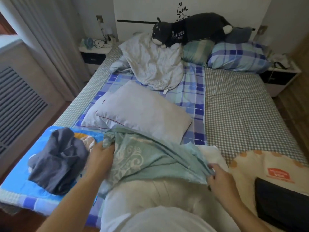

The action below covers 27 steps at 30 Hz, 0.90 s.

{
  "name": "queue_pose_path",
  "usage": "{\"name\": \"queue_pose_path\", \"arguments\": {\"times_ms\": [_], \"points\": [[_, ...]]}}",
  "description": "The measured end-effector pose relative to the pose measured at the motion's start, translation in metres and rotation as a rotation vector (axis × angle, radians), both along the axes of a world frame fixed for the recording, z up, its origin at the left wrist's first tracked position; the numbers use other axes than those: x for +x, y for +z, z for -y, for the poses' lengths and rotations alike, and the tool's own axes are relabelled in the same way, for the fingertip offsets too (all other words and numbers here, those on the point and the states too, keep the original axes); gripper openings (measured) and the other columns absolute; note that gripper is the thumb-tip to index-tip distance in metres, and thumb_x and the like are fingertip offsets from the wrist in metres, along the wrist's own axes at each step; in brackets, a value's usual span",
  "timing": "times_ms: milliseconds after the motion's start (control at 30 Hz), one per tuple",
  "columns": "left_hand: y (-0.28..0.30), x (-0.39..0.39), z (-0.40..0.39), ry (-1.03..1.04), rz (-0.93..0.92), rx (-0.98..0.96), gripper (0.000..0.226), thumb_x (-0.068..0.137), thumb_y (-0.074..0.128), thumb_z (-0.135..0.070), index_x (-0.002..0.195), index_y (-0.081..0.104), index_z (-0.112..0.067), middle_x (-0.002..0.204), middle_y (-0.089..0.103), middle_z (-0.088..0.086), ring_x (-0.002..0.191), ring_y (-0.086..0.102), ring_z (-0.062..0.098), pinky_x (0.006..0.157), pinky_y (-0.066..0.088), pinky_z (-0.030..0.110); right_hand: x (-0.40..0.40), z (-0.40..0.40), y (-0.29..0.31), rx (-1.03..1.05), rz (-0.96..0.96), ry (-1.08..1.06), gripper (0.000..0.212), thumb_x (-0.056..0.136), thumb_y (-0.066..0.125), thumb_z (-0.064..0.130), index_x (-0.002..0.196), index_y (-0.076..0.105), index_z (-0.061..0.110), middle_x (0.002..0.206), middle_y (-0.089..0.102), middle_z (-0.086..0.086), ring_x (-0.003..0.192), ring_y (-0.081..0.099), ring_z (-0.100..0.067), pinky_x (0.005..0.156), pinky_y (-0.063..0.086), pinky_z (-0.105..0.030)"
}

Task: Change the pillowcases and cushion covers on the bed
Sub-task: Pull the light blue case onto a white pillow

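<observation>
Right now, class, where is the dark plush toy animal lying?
In the head view, the plush toy lies at the far end of the bed against the white headboard, stretched across the pillows, its head on the crumpled pale pillow.

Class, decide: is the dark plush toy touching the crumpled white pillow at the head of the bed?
Touching. The head view shows the plush toy's head resting directly on the top of the crumpled white pillow.
</observation>
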<state>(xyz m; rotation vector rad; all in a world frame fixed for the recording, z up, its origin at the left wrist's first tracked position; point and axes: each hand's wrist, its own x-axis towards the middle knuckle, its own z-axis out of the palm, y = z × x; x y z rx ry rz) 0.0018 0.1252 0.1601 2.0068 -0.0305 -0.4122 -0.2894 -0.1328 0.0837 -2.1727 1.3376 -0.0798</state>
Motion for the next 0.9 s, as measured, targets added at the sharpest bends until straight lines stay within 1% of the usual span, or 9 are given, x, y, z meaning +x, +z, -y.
{"name": "queue_pose_path", "arguments": {"times_ms": [133, 233, 300, 400, 533, 667, 733, 800, 900], "points": [[0.003, 0.024, 0.024, -0.136, 0.034, 0.056, 0.009, 0.078, 0.057, -0.008, 0.075, 0.063, -0.015, 0.070, 0.066, 0.007, 0.070, 0.057, 0.021, 0.068, 0.050, 0.039, -0.053, -0.005, -0.050, 0.103, -0.232, -0.189, 0.046, 0.093, 0.054, 0.016, 0.138, 0.048, 0.022, 0.098, 0.068, -0.015, 0.086, 0.063, -0.034, 0.070, 0.047, -0.037], [0.025, -0.006, 0.043, -0.436, -0.006, -0.065, 0.012, 0.071, 0.065, -0.012, 0.064, 0.055, -0.010, 0.061, 0.052, 0.003, 0.064, 0.046, 0.014, 0.061, 0.035, 0.033, -0.056, 0.021, -0.053, 0.107, -0.118, -0.372, 0.043, 0.095, 0.050, 0.011, 0.138, 0.046, 0.012, 0.104, 0.064, -0.025, 0.087, 0.059, -0.039, 0.072, 0.043, -0.037], [0.038, -0.021, 0.039, -0.641, -0.103, -0.158, 0.021, 0.067, 0.076, -0.025, 0.071, 0.065, -0.008, 0.069, 0.063, 0.004, 0.069, 0.055, 0.015, 0.066, 0.044, 0.034, -0.045, 0.051, -0.049, 0.213, -0.004, -0.491, 0.049, 0.094, 0.055, 0.015, 0.141, 0.043, 0.009, 0.121, 0.061, -0.028, 0.101, 0.060, -0.044, 0.082, 0.048, -0.039], [0.053, -0.041, 0.025, -0.807, -0.201, -0.169, 0.025, 0.065, 0.082, -0.026, 0.087, 0.077, -0.015, 0.082, 0.075, 0.005, 0.075, 0.066, 0.012, 0.072, 0.055, 0.027, -0.025, 0.096, -0.041, 0.396, 0.131, -0.537, 0.059, 0.091, 0.061, 0.041, 0.141, 0.041, 0.015, 0.132, 0.055, -0.011, 0.113, 0.058, -0.041, 0.095, 0.052, -0.049], [0.051, -0.064, 0.019, -0.728, -0.146, -0.175, 0.029, 0.059, 0.080, -0.038, 0.085, 0.079, -0.024, 0.083, 0.077, 0.005, 0.077, 0.068, 0.011, 0.074, 0.056, 0.029, 0.019, 0.093, -0.008, 0.739, 0.140, -0.342, 0.047, 0.091, 0.065, 0.051, 0.117, 0.064, 0.011, 0.111, 0.072, -0.012, 0.101, 0.069, -0.031, 0.080, 0.058, -0.040], [0.044, -0.083, 0.014, -0.654, -0.065, -0.147, 0.032, 0.058, 0.074, -0.045, 0.078, 0.077, -0.020, 0.077, 0.075, 0.004, 0.072, 0.063, 0.009, 0.072, 0.054, 0.031, 0.087, 0.098, 0.002, 0.577, -0.089, -0.027, 0.031, 0.100, 0.053, 0.019, 0.123, 0.064, 0.002, 0.119, 0.068, -0.019, 0.111, 0.064, -0.035, 0.090, 0.053, -0.036], [0.044, -0.085, 0.007, -0.616, -0.008, -0.149, 0.028, 0.062, 0.073, -0.043, 0.076, 0.076, -0.018, 0.075, 0.074, 0.008, 0.072, 0.062, 0.010, 0.071, 0.054, 0.035, 0.111, 0.108, -0.004, 0.475, -0.063, -0.129, 0.039, 0.102, 0.044, 0.019, 0.131, 0.057, -0.004, 0.132, 0.059, -0.025, 0.123, 0.056, -0.038, 0.099, 0.046, -0.037], [0.047, -0.081, 0.000, -0.485, 0.037, -0.147, 0.024, 0.060, 0.069, -0.044, 0.071, 0.076, -0.024, 0.069, 0.073, 0.003, 0.067, 0.061, 0.005, 0.065, 0.053, 0.028, 0.110, 0.120, -0.027, 0.435, -0.073, -0.220, 0.058, 0.101, 0.042, 0.038, 0.145, 0.043, 0.000, 0.146, 0.046, -0.025, 0.133, 0.046, -0.040, 0.110, 0.039, -0.043], [0.050, -0.081, -0.007, -0.383, 0.038, -0.167, 0.024, 0.060, 0.065, -0.045, 0.071, 0.077, -0.028, 0.070, 0.074, -0.002, 0.067, 0.063, 0.004, 0.064, 0.054, 0.024, 0.076, 0.115, -0.060, 0.662, -0.110, -0.343, 0.076, 0.092, 0.052, 0.056, 0.149, 0.039, 0.006, 0.149, 0.045, -0.023, 0.128, 0.051, -0.038, 0.107, 0.042, -0.041]]}}
